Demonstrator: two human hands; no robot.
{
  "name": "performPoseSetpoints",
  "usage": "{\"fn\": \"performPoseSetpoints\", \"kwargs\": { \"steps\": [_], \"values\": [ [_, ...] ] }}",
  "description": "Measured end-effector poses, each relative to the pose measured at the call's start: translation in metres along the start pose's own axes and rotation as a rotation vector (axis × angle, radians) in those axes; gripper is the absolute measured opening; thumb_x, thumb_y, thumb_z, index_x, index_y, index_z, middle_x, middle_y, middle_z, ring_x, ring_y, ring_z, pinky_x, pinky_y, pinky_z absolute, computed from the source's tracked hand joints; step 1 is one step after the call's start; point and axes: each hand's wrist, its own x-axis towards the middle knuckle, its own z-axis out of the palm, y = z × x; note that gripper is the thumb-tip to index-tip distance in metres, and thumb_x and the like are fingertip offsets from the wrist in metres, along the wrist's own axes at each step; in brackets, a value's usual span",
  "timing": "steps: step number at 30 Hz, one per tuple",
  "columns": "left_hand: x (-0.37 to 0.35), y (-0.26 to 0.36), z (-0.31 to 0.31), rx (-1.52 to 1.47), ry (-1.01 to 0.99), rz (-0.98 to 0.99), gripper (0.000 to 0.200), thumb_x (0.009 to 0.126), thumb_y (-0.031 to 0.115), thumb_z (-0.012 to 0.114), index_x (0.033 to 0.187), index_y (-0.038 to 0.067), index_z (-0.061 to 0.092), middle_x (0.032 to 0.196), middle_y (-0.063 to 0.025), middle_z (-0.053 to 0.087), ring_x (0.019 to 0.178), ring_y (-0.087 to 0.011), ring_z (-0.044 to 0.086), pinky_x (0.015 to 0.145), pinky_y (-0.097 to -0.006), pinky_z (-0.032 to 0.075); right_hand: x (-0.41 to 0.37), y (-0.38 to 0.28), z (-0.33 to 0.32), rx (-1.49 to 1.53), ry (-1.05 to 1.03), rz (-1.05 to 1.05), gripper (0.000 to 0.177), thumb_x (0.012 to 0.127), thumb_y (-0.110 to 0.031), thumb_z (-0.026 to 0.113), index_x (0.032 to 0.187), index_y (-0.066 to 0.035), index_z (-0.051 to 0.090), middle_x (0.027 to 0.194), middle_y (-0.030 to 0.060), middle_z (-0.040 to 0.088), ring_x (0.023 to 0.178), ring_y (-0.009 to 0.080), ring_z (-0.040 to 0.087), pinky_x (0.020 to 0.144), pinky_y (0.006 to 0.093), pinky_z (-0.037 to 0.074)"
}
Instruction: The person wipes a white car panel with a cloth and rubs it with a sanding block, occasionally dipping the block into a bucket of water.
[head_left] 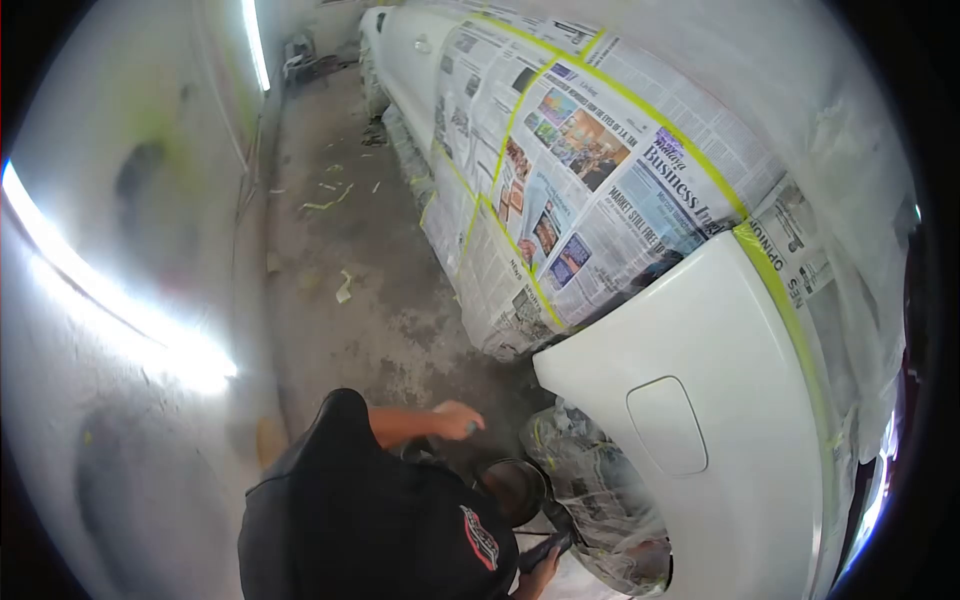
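Note:
My left hand point(455, 420) is held out in front of my black shirt point(370, 520), its fingers closed around something small and greyish that I cannot make out. Lower down, my right hand point(543, 575) grips a dark elongated object point(545, 550) by the covered wheel point(590, 470). Between the two hands, close to the floor, shows a round dark-rimmed container point(512, 488) with a brownish inside. The white rear panel point(740, 360) of a car, with its square fuel flap point(667, 424), curves over the wheel to the right.
Newspaper point(620, 180) edged with yellow-green tape point(680, 130) covers the car's side and windows. Plastic sheeting point(850, 170) drapes the far side. Tape scraps point(345, 287) litter the concrete floor point(350, 330). A pale wall point(150, 400) with bright light tubes point(125, 310) runs along the left.

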Motion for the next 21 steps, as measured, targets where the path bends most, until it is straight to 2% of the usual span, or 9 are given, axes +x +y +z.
{"fn": "performPoseSetpoints", "kwargs": {
  "steps": [3, 5, 7, 10, 13, 14, 17, 20, 21],
  "values": [
    [0.009, 0.108, 0.033, 0.079, -0.002, 0.455, 0.059, 0.075, 0.015, 0.073, 0.133, 0.02, 0.066, 0.127, -0.012, 0.068, 0.12, -0.0336, 0.064, 0.1, -0.0487, 0.05, 0.004, -0.043, 0.006, 0.158, -0.255, 0.135, 0.057, 0.102, -0.052, 0.058, 0.137, -0.006, 0.053, 0.099, 0.0173, 0.067, 0.083, 0.0357, 0.068, 0.067, 0.0509, 0.057],
    [0.015, 0.158, 0.074, 0.037, -0.023, 0.674, 0.078, 0.076, 0.012, 0.074, 0.15, 0.022, 0.051, 0.151, -0.0155, 0.051, 0.129, -0.0351, 0.056, 0.103, -0.0493, 0.045, 0.011, -0.05, 0.002, 0.213, -0.297, 0.202, 0.056, 0.103, -0.055, 0.053, 0.135, -0.008, 0.055, 0.097, 0.0166, 0.068, 0.084, 0.0368, 0.068, 0.067, 0.0535, 0.055],
    [-0.004, 0.222, 0.073, 0.163, -0.062, 0.724, 0.098, 0.075, 0.007, 0.076, 0.161, 0.028, 0.033, 0.163, -0.0143, 0.036, 0.13, -0.0356, 0.055, 0.101, -0.0495, 0.045, 0.006, -0.06, -0.001, 0.236, -0.358, 0.264, 0.056, 0.104, -0.057, 0.048, 0.134, -0.01, 0.056, 0.098, 0.0157, 0.068, 0.085, 0.0377, 0.068, 0.068, 0.0556, 0.054],
    [-0.018, 0.263, 0.08, 0.223, -0.164, 0.807, 0.106, 0.076, 0.008, 0.077, 0.165, 0.03, 0.023, 0.167, -0.0122, 0.029, 0.129, -0.0342, 0.056, 0.097, -0.0477, 0.045, -0.008, -0.07, -0.011, 0.199, -0.458, 0.363, 0.057, 0.105, -0.061, 0.038, 0.137, -0.018, 0.055, 0.112, 0.0121, 0.07, 0.094, 0.038, 0.068, 0.074, 0.0583, 0.05],
    [-0.024, 0.275, 0.088, 0.225, -0.198, 0.866, 0.102, 0.075, 0.013, 0.08, 0.162, 0.028, 0.03, 0.166, -0.0122, 0.031, 0.131, -0.0323, 0.056, 0.094, -0.0453, 0.045, -0.023, -0.07, -0.009, 0.179, -0.52, 0.371, 0.06, 0.104, -0.064, 0.035, 0.143, -0.021, 0.051, 0.131, 0.0104, 0.065, 0.109, 0.0395, 0.065, 0.083, 0.0632, 0.047],
    [-0.023, 0.277, 0.089, 0.237, -0.197, 0.888, 0.1, 0.073, 0.015, 0.082, 0.16, 0.026, 0.033, 0.165, -0.012, 0.032, 0.131, -0.0314, 0.056, 0.094, -0.0449, 0.045, -0.034, -0.073, -0.009, 0.154, -0.516, 0.371, 0.071, 0.101, -0.072, 0.03, 0.15, -0.022, 0.045, 0.143, 0.0098, 0.057, 0.124, 0.041, 0.058, 0.091, 0.0676, 0.042],
    [-0.015, 0.279, 0.086, 0.222, -0.187, 0.941, 0.094, 0.071, 0.021, 0.085, 0.154, 0.021, 0.042, 0.162, -0.0118, 0.038, 0.129, -0.0298, 0.058, 0.095, -0.0444, 0.045, -0.049, -0.081, -0.006, 0.316, -0.454, 0.389, 0.084, 0.097, -0.08, 0.024, 0.155, -0.021, 0.039, 0.15, 0.0121, 0.05, 0.134, 0.0432, 0.049, 0.096, 0.0745, 0.035],
    [-0.005, 0.277, 0.075, -0.017, -0.141, 0.875, 0.083, 0.074, 0.029, 0.086, 0.147, 0.014, 0.049, 0.154, -0.0133, 0.048, 0.127, -0.0312, 0.059, 0.096, -0.0448, 0.047, -0.084, -0.121, 0.005, 0.311, -0.494, 0.33, 0.095, 0.095, -0.084, 0.024, 0.155, -0.013, 0.039, 0.138, 0.0162, 0.061, 0.121, 0.0387, 0.062, 0.089, 0.065, 0.048],
    [0.003, 0.273, 0.075, -0.176, -0.114, 0.811, 0.079, 0.077, 0.033, 0.085, 0.145, 0.012, 0.051, 0.151, -0.0141, 0.05, 0.125, -0.0322, 0.06, 0.096, -0.0449, 0.048, -0.079, -0.122, 0.002, 0.16, -0.458, 0.267, 0.094, 0.096, -0.083, 0.027, 0.15, -0.009, 0.044, 0.12, 0.0162, 0.064, 0.105, 0.0358, 0.065, 0.08, 0.0579, 0.051]
  ]
}}
